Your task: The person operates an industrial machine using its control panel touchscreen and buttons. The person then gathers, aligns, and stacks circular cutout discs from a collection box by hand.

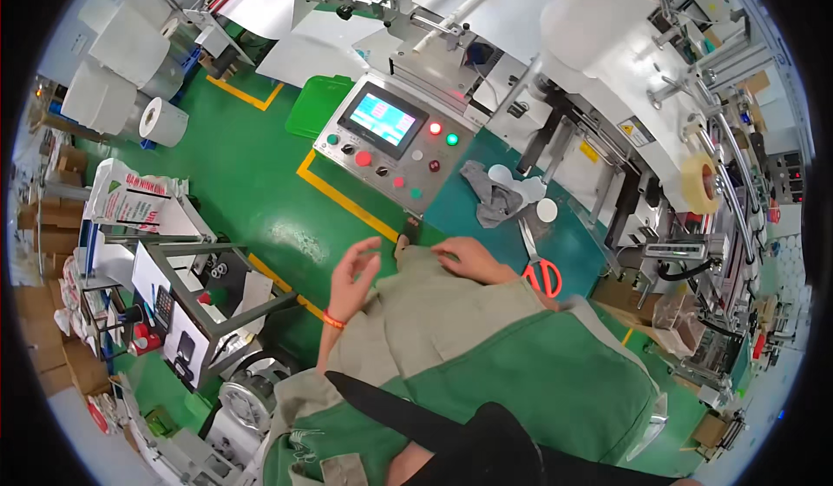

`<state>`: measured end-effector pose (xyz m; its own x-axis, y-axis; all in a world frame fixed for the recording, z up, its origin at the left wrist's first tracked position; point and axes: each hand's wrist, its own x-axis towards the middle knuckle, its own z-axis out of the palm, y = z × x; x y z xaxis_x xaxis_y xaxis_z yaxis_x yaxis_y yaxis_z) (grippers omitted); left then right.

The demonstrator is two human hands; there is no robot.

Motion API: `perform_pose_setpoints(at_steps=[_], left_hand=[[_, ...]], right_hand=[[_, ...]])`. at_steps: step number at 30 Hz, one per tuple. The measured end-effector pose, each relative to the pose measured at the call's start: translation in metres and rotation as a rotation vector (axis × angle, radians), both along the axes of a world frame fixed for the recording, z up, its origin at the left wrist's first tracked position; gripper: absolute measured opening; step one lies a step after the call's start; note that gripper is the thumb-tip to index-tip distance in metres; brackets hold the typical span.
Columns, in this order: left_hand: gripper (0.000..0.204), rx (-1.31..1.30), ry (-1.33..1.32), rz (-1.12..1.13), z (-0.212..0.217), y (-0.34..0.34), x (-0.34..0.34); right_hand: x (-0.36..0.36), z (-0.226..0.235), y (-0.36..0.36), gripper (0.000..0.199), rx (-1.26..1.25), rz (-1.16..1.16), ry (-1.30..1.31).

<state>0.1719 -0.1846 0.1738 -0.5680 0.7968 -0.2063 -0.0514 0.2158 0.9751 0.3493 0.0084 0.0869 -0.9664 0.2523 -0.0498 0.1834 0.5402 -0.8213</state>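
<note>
In front of my body, my left hand (354, 279) is raised with its fingers loosely bent and apart, holding nothing. My right hand (471, 259) lies against the front of my beige and green jacket (521, 347), its fingers stretched out and partly hidden by the cloth. Just beyond the right hand, scissors with orange handles (542, 278) lie on a dark green work surface (460, 213). Beside their blades are a crumpled grey cloth (492, 195) and small white round pieces (547, 210). Ahead stands a control panel (395, 160) with a lit screen (382, 121) and coloured buttons.
A large machine with a white film roll (594, 17) and a yellowish tape roll (698, 185) fills the right. Left of me is a metal-framed stand (234, 317). A printed sack (130, 198) and white rolls (163, 122) sit farther left. Yellow lines mark the green floor (252, 174).
</note>
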Motion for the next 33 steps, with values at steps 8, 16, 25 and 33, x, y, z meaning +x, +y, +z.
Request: perform_pose_setpoints(at_steps=[8, 16, 25, 33], left_hand=[[0.031, -0.094, 0.166, 0.166, 0.008, 0.029, -0.130], [0.033, -0.175, -0.005, -0.186, -0.017, 0.069, -0.175], [0.034, -0.048, 0.070, -0.401, 0.000, 0.118, -0.251], [0.034, -0.103, 0.039, -0.414, -0.015, 0.109, -0.283]], right_hand=[[-0.146, 0.000, 0.049, 0.020, 0.113, -0.047, 0.196], [-0.185, 0.012, 0.052, 0.029, -0.448, -0.419, -0.051], [-0.258, 0.060, 0.168, 0.058, -1.160, -1.173, 0.500], [-0.274, 0.045, 0.187, 0.017, -1.001, -1.177, 0.460]])
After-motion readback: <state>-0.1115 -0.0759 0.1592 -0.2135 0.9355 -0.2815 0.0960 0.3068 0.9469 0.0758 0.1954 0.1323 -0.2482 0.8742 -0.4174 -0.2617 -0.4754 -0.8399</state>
